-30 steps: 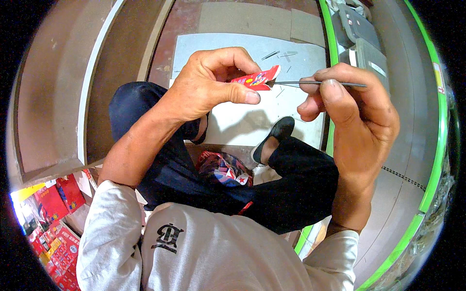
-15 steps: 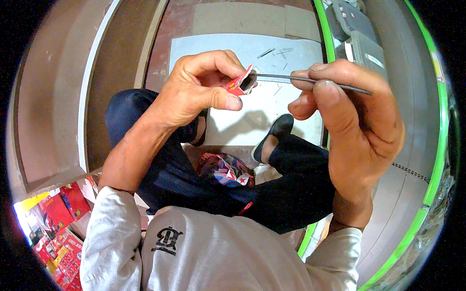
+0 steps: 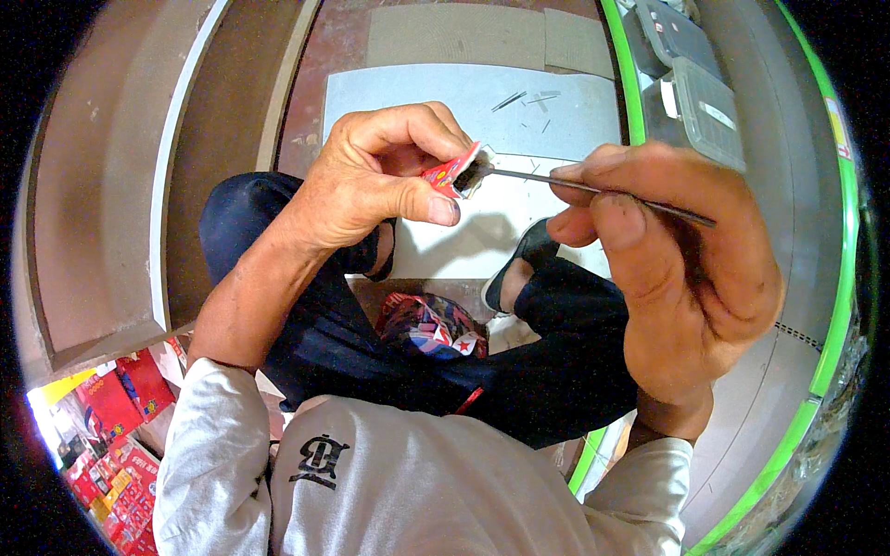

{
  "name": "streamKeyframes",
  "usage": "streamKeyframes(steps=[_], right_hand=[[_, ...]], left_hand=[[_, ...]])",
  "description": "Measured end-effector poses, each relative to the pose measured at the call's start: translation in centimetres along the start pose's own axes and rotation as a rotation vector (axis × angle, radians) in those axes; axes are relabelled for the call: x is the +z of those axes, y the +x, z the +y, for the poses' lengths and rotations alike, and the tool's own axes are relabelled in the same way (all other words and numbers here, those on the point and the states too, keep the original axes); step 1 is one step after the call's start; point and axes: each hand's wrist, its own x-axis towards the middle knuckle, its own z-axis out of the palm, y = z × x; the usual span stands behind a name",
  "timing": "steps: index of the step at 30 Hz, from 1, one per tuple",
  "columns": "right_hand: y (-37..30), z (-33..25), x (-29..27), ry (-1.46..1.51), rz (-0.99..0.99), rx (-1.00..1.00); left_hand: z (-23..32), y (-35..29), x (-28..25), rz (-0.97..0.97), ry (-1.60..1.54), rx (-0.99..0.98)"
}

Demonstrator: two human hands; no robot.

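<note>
My left hand point(image 3: 366, 176) is closed round a small red box point(image 3: 447, 174), thumb below and fingers above. The box's open end faces right and shows a dark inside; what fills it is too small to tell. A thin dark grey rod point(image 3: 528, 175) is pinched between the thumb and fingers of my right hand point(image 3: 691, 255). The rod's left tip reaches the box's opening, and its other end slopes down to the right across my fingers. How far the tip goes in is hidden.
Several thin dark sticks point(image 3: 508, 100) lie on a white board point(image 3: 408, 97) on the floor. Cardboard point(image 3: 454, 37) lies beyond it. Lidded plastic bins point(image 3: 697, 111) stand at the right by a green edge. A patterned bag point(image 3: 431, 326) rests between my legs; red packages point(image 3: 130, 473) sit lower left.
My right hand has moved down a little, so the rod slopes more steeply. The red box has dropped slightly with my left hand and tilted, showing more of its opening.
</note>
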Motion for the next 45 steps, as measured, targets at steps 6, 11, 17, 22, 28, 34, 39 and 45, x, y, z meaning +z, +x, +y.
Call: streamKeyframes(steps=[6, 11, 17, 22, 28, 34, 39, 45], right_hand=[[0.0, 0.2, 0.0, 0.049, -0.057, -0.021], [0.0, 0.2, 0.1, 0.018, -0.086, -0.056], [0.3, 0.2, 0.2, -0.089, -0.141, -0.143], [0.2, -0.9, -0.2, -0.246, -0.211, -0.133], [0.9, -1.0, -0.3, -0.234, -0.191, -0.099], [0.2, -0.7, 0.5, -0.155, -0.080, 0.036], [0.7, 0.1, -0.4, -0.125, -0.162, -0.128], [0.8, 0.1, -0.9, -0.078, -0.228, -0.052]], left_hand=[[0.3, 0.0, 0.0, -0.011, -0.001, -0.005], [0.2, -0.1, -0.2, -0.041, 0.002, 0.015], [0.1, -0.2, -0.5, -0.061, 0.010, 0.009], [0.2, -0.1, -0.4, -0.079, 0.008, 0.012], [0.3, -0.1, -0.3, -0.130, 0.069, -0.015], [0.5, -0.1, -0.2, -0.136, 0.076, -0.069], [0.8, 0.0, 0.1, -0.154, 0.022, -0.091], [0.9, -0.2, 0.0, -0.169, 0.027, -0.136]])
